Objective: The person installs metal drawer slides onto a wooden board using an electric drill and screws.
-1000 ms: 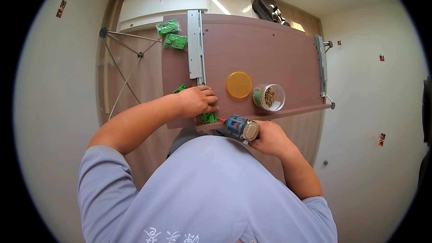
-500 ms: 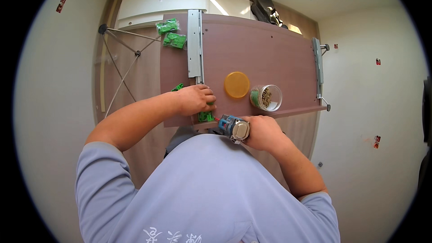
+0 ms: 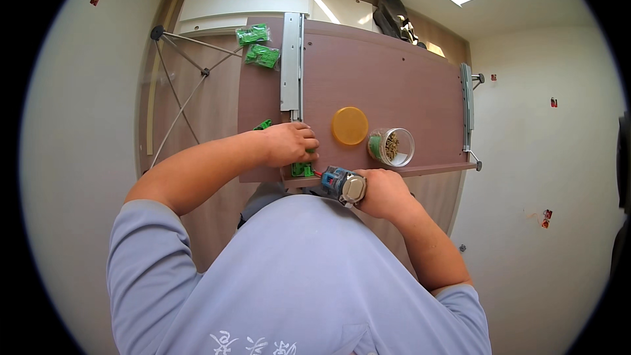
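With my right hand (image 3: 383,192) I grip a blue and grey cordless drill (image 3: 343,185) at the near edge of the brown panel (image 3: 388,79). Its red-tipped bit points left and meets a green plastic bracket (image 3: 302,169) at the panel's near left corner. My left hand (image 3: 292,143) bends its fingers over that bracket and seems to hold it against the panel; the fingers hide its far part. Directly beyond this hand runs a metal drawer slide (image 3: 291,59). Whether a screw sits at the bit's tip is too small to tell.
An orange lid (image 3: 350,125) and a clear jar (image 3: 392,147) of screws lie on the panel. Two bags of green parts (image 3: 262,56) rest at the far left, another green piece (image 3: 263,125) beside my left wrist. A second slide (image 3: 467,108) lines the right edge. A folding metal frame (image 3: 205,72) stands left.
The whole view has shifted slightly. Both hands, the drill and the green bracket keep nearly the same places relative to each other.
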`<control>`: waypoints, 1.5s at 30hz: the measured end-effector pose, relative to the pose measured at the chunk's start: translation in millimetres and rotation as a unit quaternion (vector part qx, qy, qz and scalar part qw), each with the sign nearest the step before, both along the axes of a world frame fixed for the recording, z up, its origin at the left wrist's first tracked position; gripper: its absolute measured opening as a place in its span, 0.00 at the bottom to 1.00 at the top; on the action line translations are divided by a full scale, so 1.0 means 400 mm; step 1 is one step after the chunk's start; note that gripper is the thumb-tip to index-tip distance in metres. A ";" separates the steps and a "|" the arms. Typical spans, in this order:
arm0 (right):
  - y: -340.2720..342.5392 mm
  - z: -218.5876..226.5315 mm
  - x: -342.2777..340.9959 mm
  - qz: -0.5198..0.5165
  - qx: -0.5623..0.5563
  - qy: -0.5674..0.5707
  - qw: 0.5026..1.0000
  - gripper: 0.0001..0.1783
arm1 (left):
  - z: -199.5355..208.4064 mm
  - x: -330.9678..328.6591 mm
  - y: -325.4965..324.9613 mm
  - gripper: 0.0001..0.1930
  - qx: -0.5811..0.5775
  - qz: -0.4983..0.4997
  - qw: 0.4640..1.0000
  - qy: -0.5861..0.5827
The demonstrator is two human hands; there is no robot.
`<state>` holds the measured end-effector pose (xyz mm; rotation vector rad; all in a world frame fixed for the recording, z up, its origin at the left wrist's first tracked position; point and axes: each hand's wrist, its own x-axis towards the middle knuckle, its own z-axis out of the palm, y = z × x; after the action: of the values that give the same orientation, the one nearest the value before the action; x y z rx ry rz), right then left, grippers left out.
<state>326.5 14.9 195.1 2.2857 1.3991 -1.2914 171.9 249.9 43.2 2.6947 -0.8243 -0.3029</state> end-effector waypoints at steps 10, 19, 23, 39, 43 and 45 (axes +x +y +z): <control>-0.080 0.036 0.038 -0.022 0.081 0.045 0.995 0.25 | 0.007 0.032 -0.045 0.26 0.008 0.000 1.000 0.003; -0.475 0.079 0.317 -0.257 0.266 0.218 0.903 0.19 | 0.214 0.163 -0.152 0.26 -0.050 0.159 0.983 0.083; -0.701 0.082 0.491 -0.394 0.370 0.223 0.811 0.25 | 0.363 0.371 -0.337 0.15 -0.177 0.325 0.923 0.102; -1.110 -0.023 1.026 -0.394 0.440 0.229 0.773 0.24 | 0.365 0.996 -0.850 0.09 0.207 0.255 0.914 0.240; -1.141 -0.042 1.106 -0.384 0.420 0.257 0.781 0.25 | 0.374 1.015 -0.901 0.08 0.154 0.303 0.928 0.155; -1.127 -0.040 1.121 -0.375 0.405 0.276 0.787 0.25 | 0.347 1.004 -0.898 0.05 0.116 0.323 0.934 0.100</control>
<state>774.7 -435.8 179.2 3.5078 1.4163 -1.9898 573.4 -109.2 181.9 2.8957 0.1846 -0.5217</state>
